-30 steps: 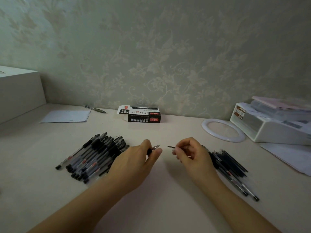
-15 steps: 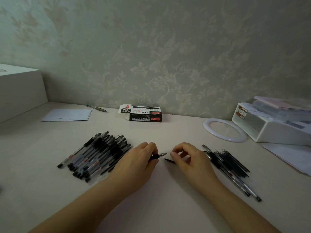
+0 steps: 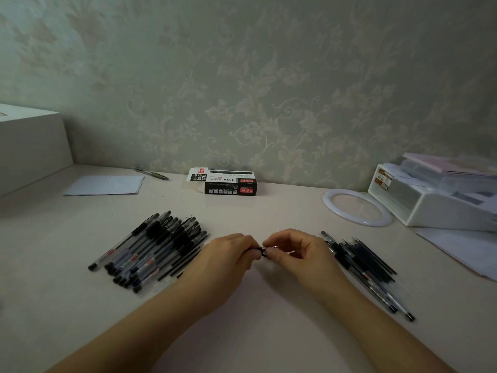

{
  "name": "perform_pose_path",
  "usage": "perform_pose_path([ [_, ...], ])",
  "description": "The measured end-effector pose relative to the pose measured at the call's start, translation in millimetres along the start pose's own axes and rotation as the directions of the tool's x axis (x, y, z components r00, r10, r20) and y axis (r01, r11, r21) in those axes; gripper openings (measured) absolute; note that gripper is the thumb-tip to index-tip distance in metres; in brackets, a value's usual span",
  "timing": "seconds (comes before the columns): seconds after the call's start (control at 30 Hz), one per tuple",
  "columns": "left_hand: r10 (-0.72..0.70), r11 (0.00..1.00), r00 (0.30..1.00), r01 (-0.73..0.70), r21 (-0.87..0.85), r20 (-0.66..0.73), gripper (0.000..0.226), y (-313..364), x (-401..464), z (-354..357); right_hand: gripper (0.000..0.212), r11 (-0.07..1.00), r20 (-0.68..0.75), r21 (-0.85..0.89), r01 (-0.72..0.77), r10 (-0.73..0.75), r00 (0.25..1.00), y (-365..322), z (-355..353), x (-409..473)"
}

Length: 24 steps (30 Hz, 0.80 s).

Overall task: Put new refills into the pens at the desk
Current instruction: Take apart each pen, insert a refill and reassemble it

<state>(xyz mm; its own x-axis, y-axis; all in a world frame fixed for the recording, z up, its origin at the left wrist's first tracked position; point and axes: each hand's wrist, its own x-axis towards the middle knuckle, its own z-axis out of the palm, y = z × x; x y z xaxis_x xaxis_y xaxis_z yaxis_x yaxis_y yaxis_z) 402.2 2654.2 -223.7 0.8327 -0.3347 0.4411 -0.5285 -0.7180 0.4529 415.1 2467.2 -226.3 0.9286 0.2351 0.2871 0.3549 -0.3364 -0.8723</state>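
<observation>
Pale bench (image 3: 269,319): two pen heaps, left (image 3: 150,249) and right (image 3: 365,267), too crowded for counting. Between them, one pen (image 3: 261,250) is pinched by both hands, left hand (image 3: 223,262) and right hand (image 3: 298,254).

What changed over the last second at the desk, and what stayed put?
The left hand and right hand closed the gap between them; the pen and the thin part the right fingers pinch now meet. Both grips held. The pen pile, refill pile and box stayed put.
</observation>
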Motion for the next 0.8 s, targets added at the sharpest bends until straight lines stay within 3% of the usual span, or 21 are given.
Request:
perform_pose_path([
  [0.13,0.008,1.0,1.0,-0.008,-0.016,-0.011,0.019,0.3,-1.1,0.2,0.012,0.999,-0.028,0.035,-0.006,0.007,1.0,-0.4,3.1,-0.9],
  [0.23,0.018,1.0,1.0,-0.019,-0.02,-0.013,0.019,0.2,-1.7,0.5,0.011,0.999,-0.086,-0.051,-0.011,0.006,0.996,-0.8,4.5,-0.6],
  [0.47,0.02,1.0,1.0,-0.021,-0.011,-0.021,0.019,-0.8,-1.8,1.1,0.016,1.0,0.004,-0.02,0.003,-0.003,1.0,0.0,-0.2,-1.2],
  [0.73,0.03,0.999,0.999,-0.031,-0.018,-0.02,0.018,-1.1,-1.9,2.2,0.006,0.998,-0.006,-0.068,-0.002,0.002,1.0,1.7,-0.2,-0.5],
  [0.8,0.027,1.0,0.999,-0.027,-0.016,-0.026,0.018,-1.8,-1.8,1.8,0.013,0.999,0.014,-0.035,0.0,0.001,1.0,1.3,-1.2,-0.7],
])
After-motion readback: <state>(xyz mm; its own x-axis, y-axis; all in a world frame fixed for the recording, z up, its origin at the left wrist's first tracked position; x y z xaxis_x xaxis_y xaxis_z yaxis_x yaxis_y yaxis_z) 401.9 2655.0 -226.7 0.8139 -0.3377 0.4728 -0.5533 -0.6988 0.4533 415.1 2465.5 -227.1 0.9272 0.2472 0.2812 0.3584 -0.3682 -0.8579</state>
